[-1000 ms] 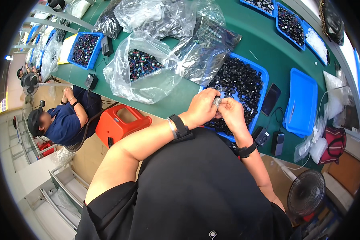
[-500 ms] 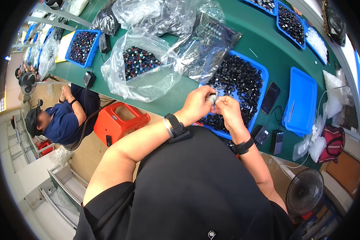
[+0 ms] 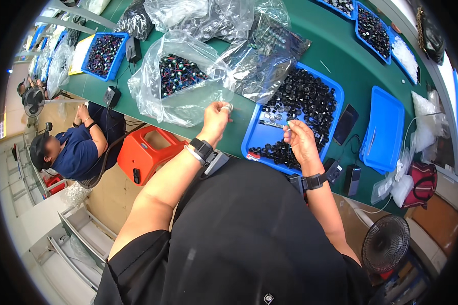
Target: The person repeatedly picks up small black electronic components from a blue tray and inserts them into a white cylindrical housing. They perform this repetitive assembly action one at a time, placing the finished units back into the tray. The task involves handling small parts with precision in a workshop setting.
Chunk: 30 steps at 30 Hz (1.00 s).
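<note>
My left hand point(image 3: 216, 122) is over the table beside the open clear plastic bag point(image 3: 183, 117). Its closed fingers hold small clear, silvery round pieces point(image 3: 228, 107). In the bag lie several small round parts with red and blue wires point(image 3: 177, 76). My right hand point(image 3: 302, 141) is over a blue tray point(image 3: 262, 137) of small black caps point(image 3: 310, 96). Thumb and fingertips pinch a tiny greenish part point(image 3: 288, 125), too small to name. A thin silvery strip point(image 3: 271, 123) shows just left of those fingertips; I cannot tell whether they touch it.
Filled plastic bags point(image 3: 262, 61) lie beyond the tray. To its right are a dark phone point(image 3: 345, 123), empty stacked blue trays point(image 3: 384, 129) and a black box point(image 3: 352, 179). A red stool point(image 3: 147, 152) and a seated person point(image 3: 81, 147) are at left, a fan point(image 3: 385, 243) at lower right.
My hands were together over the tray and have parted. The left moved left toward the clear bag with the silvery pieces; the right shifted slightly right, uncovering the tray's bare blue bottom.
</note>
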Each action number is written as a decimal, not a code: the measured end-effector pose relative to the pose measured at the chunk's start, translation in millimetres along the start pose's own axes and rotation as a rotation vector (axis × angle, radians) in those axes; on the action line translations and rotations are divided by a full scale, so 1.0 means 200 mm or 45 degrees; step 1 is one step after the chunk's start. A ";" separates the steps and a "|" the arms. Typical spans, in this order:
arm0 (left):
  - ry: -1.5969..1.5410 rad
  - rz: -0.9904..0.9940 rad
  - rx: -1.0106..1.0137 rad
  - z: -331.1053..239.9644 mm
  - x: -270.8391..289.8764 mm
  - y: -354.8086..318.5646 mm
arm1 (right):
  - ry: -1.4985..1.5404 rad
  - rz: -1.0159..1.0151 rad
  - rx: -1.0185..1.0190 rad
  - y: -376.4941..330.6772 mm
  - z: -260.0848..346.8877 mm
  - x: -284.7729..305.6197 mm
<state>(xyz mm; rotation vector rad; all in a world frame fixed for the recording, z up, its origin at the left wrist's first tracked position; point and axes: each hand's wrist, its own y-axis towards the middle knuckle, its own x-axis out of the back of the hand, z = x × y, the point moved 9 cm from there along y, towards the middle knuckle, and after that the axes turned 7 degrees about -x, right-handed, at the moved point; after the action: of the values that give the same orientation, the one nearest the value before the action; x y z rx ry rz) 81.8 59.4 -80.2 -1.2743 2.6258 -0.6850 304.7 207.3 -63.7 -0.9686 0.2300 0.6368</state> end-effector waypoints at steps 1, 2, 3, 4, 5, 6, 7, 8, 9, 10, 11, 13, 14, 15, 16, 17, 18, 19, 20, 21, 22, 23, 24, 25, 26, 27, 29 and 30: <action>0.035 0.052 0.053 0.05 0.00 0.00 | 0.030 0.028 -0.010 0.01 -0.01 0.01; -0.004 0.079 0.071 0.09 -0.01 0.00 | 0.060 0.056 -0.020 0.02 -0.03 0.02; -0.043 0.106 0.089 0.13 -0.02 0.00 | 0.056 0.035 -0.022 0.04 -0.04 0.04; -0.081 0.132 0.109 0.15 -0.02 -0.01 | 0.042 0.030 -0.034 0.05 -0.06 0.04; -0.104 0.156 0.124 0.16 -0.03 -0.02 | 0.029 0.024 -0.045 0.05 -0.07 0.05; -0.126 0.181 0.140 0.17 -0.05 -0.03 | 0.015 0.019 -0.057 0.06 -0.09 0.06; -0.150 0.203 0.153 0.17 -0.06 -0.03 | 0.008 0.014 -0.064 0.06 -0.09 0.06; -0.125 0.200 0.118 0.16 -0.06 -0.03 | 0.002 0.009 -0.071 0.06 -0.10 0.06; -0.101 0.197 0.084 0.15 -0.05 -0.03 | -0.005 0.003 -0.077 0.05 -0.11 0.06; -0.076 0.196 0.047 0.13 -0.05 -0.02 | -0.009 0.014 -0.072 0.05 -0.12 0.06; -0.010 0.148 -0.070 0.07 -0.03 -0.01 | -0.013 0.024 -0.066 0.05 -0.13 0.07; 0.123 0.052 -0.299 -0.05 0.03 0.01 | -0.021 0.031 -0.053 0.05 -0.13 0.08; 0.065 -0.039 -0.464 -0.20 0.09 -0.01 | -0.022 0.026 -0.042 0.05 -0.13 0.08; 0.288 -0.167 -0.624 -0.30 0.20 0.03 | -0.022 0.019 -0.031 0.04 -0.13 0.09; 0.194 -0.287 -0.794 -0.39 0.33 0.09 | -0.015 0.006 -0.026 0.03 -0.13 0.09; 0.251 -0.427 -0.885 -0.46 0.47 0.14 | -0.010 -0.009 -0.019 0.02 -0.11 0.08; 0.279 -0.561 -0.852 -0.51 0.62 0.20 | -0.002 -0.009 -0.018 0.01 -0.10 0.07; 0.370 -0.630 -0.782 -0.57 0.69 0.25 | 0.001 -0.011 -0.005 0.01 -0.09 0.08; 0.566 -0.631 -0.804 -0.61 0.68 0.26 | 0.015 -0.030 0.004 0.00 -0.09 0.10; 0.896 -0.623 -0.993 -0.67 0.60 0.22 | 0.029 -0.049 0.013 0.00 -0.08 0.12; 1.227 -0.598 -1.178 -0.76 0.45 0.14 | 0.047 -0.074 0.021 -0.01 -0.08 0.15; 1.164 -0.287 -1.274 -0.78 0.29 0.09 | 0.053 -0.062 0.033 -0.01 -0.08 0.17; 1.207 -0.205 -1.314 -0.71 0.15 0.02 | 0.057 -0.065 0.031 -0.01 -0.09 0.18; 1.164 0.078 -1.229 -0.58 0.01 -0.01 | 0.060 -0.063 0.025 -0.01 -0.10 0.19; 1.024 0.376 -1.022 -0.46 -0.16 -0.08 | 0.063 -0.068 0.024 -0.01 -0.10 0.21; 0.981 0.690 -0.834 -0.33 -0.31 -0.15 | 0.057 -0.085 0.015 -0.02 -0.11 0.21; 1.125 1.072 -0.676 -0.01 -0.51 -0.27 | 0.051 -0.092 0.007 -0.03 -0.11 0.21; 1.183 1.111 -0.759 0.04 -0.55 -0.33 | 0.049 -0.094 0.001 -0.03 -0.11 0.21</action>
<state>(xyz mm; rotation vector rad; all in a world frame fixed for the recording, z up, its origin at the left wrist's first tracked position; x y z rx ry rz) 200.8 106.3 -63.9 0.4289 3.8019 -0.3548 344.4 202.7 -91.1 -0.9847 0.2278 0.5503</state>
